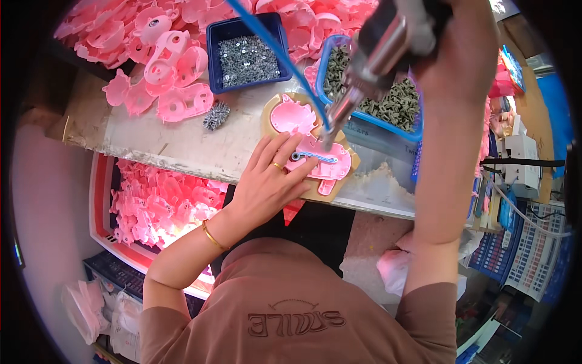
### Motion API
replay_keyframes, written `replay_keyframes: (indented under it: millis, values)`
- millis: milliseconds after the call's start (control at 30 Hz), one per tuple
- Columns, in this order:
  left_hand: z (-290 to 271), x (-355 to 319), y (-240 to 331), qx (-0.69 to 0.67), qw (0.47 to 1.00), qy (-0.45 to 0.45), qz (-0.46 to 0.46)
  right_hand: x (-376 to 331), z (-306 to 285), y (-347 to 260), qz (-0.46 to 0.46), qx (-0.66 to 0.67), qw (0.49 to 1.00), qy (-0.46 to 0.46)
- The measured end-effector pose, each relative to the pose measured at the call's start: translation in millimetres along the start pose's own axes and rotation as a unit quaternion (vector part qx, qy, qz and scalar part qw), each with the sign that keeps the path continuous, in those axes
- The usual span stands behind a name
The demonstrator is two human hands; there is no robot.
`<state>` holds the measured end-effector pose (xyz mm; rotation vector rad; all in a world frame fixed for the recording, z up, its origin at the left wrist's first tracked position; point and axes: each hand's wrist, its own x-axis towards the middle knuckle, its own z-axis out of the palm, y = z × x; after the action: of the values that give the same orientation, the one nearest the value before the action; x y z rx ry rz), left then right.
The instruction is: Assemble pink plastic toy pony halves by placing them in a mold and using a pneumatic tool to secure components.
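Observation:
My right hand (464, 57), blurred by motion, is closed round a screwdriver (379, 54) that looks powered, with a metal nose. Its tip points down just above a pink plastic shell (336, 170), and I cannot tell whether it touches. A blue hose (273, 45) runs down to the tip. The shell lies in a tan holding block (312, 195) on the bench. Across the shell lies a slim blue piece (318, 158) with a dark round end. My left hand (270, 176) rests on the shell's left side, fingers spread, fingertips beside the blue piece.
Behind the block stand a dark blue bin (210, 57) of small metal parts and a blue basket (370, 121) of dark green-grey pieces. Pink shells (176, 67) pile up at the back left. A spiky clump (216, 115) sits nearby. Below the bench, a crate (100, 200) holds more pink parts.

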<state>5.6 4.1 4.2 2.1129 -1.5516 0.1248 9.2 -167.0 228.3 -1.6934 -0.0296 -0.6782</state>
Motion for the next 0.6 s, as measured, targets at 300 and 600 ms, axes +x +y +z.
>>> replay_keyframes:
  millis: [300, 600]
  values:
    - [-1.3, 1.2, 1.6, 0.001, 1.000, -0.013, -0.009, -34.7, -4.2, 42.4, -0.003, 0.127, 0.991, 0.032]
    - [3.1, -3.1, 0.1, -0.024, 0.999, -0.035, -0.021, -65.0, 16.8, 60.0, -0.048, 0.181, 0.980, 0.067]
